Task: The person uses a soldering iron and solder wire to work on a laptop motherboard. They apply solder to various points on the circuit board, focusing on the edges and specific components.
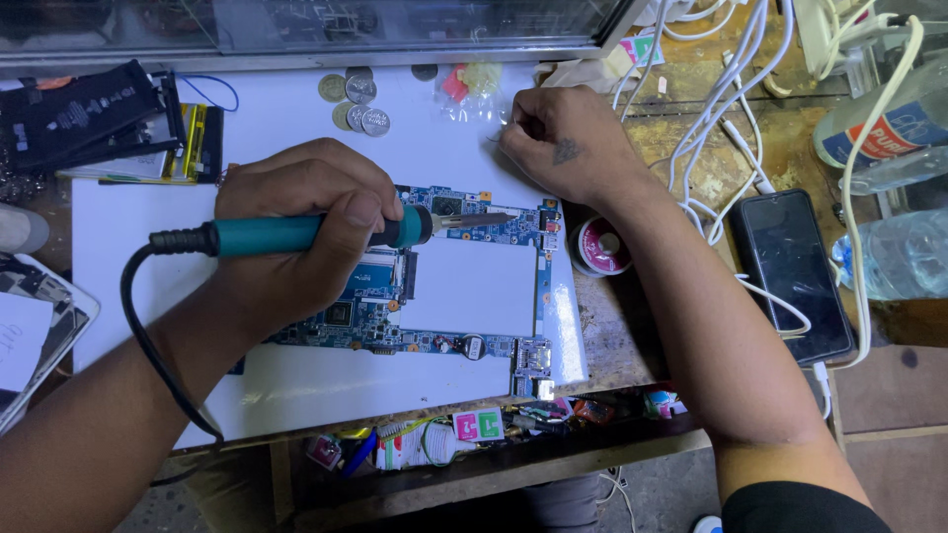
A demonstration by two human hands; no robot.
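Cluttered bench [681, 148], white mat [296, 380]: blue circuit board [474, 341] flat at centre. Left hand [296, 227] closed around teal soldering iron [296, 235], tip over board's upper edge. Right hand [568, 143] curled, pinching thin solder wire [494, 138]. Coins [357, 104] beyond; dark phone [790, 271] well right.

This is looking like an electronics repair bench: a soldering iron [296, 234] is hovering over a bare circuit board [444, 286], with cables [711, 109], a solder spool [602, 247] and a phone [790, 271] lying around.
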